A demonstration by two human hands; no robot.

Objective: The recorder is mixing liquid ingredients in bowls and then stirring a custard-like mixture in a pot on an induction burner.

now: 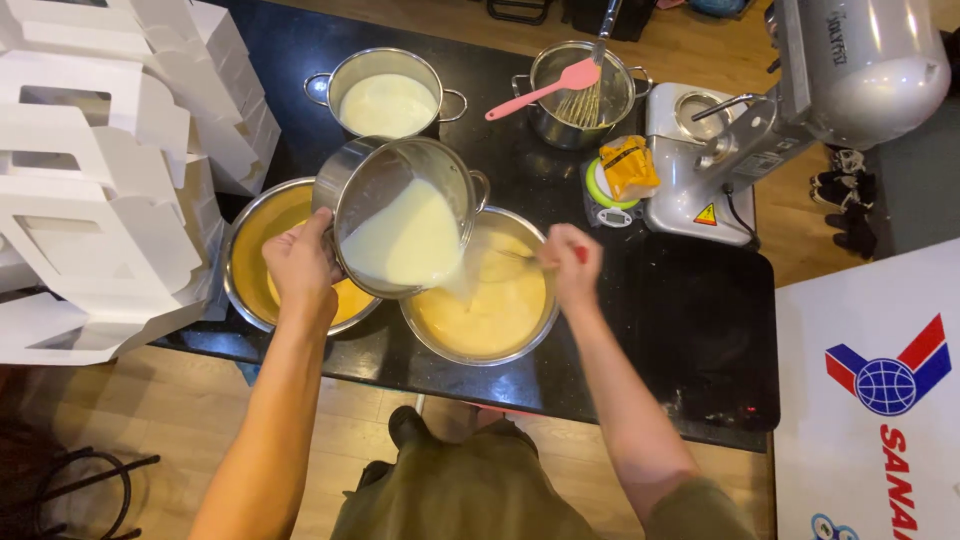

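Observation:
My left hand (300, 262) grips the rim handle of a steel pot (372, 172), tilted to the right. White milky liquid (405, 242) runs from its lip into a steel bowl (534, 332) of yellow batter (495, 310). My right hand (572, 262) is over that bowl's right rim, shut on a thin utensil with a red handle; its working end reaches left into the batter and is blurred. A second steel bowl (238, 262) of yellow batter sits to the left, partly under the tilted pot.
At the back of the black table (690, 330) stand a pot of white liquid (386, 100) and a pot with a whisk and pink spatula (545, 88). A stand mixer (800, 90) and small scale (610, 195) are right; white folded boxes (100, 180) are stacked left.

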